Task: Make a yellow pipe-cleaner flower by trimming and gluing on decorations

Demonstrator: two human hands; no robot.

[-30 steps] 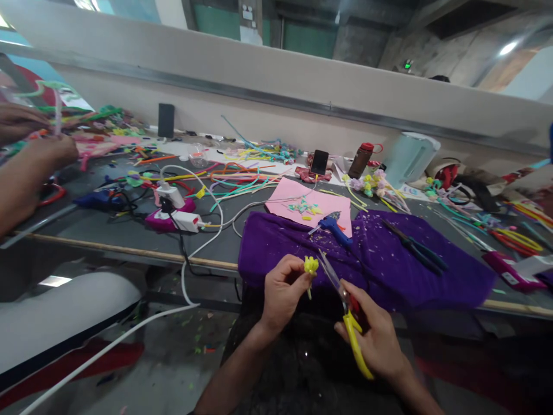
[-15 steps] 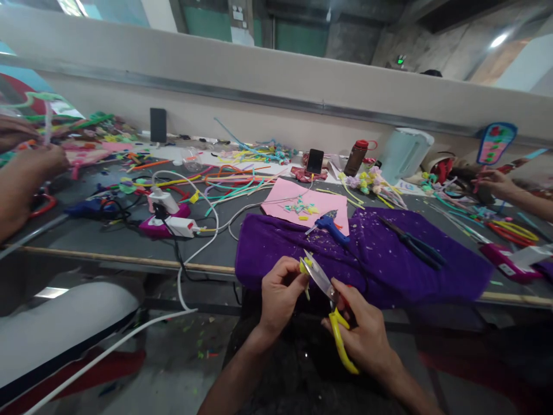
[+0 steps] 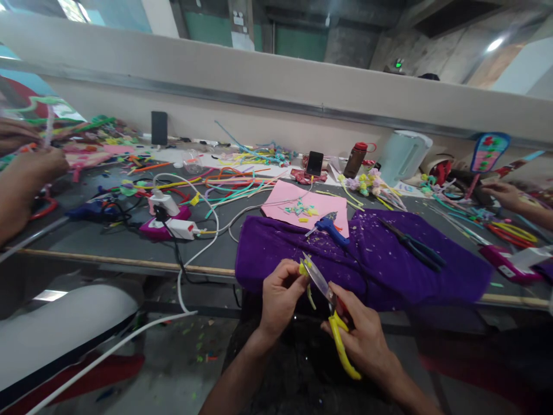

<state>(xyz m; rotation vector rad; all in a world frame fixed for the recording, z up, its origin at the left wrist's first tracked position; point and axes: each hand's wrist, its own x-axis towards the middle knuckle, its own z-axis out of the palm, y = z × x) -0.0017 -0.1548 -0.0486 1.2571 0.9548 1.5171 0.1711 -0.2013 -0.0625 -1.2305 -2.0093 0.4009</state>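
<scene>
The left hand (image 3: 280,297) is pinched shut on a small yellow bit (image 3: 303,267). It holds the bit up at its fingertips, at about 1 o'clock from the middle of the hand. A thin yellow stem hangs down from the bit toward 6 o'clock.

The right hand (image 3: 363,340) is closed around the yellow handles of the scissors (image 3: 322,285). The scissors lie on a slant. The handles are low at 5 o'clock and the tip points up to 11 o'clock. The tip is touching the bit or just beside it, and I cannot tell if the blades are open a crack.

The two hands are near each other but do not touch. The left hand is nearer to the bit, and the right hand sits at 4 o'clock from it.

Both hands are in front of the purple cloth (image 3: 389,265) at the table edge. A blue glue gun (image 3: 330,226) lies on the cloth at 12 o'clock from the bit
</scene>
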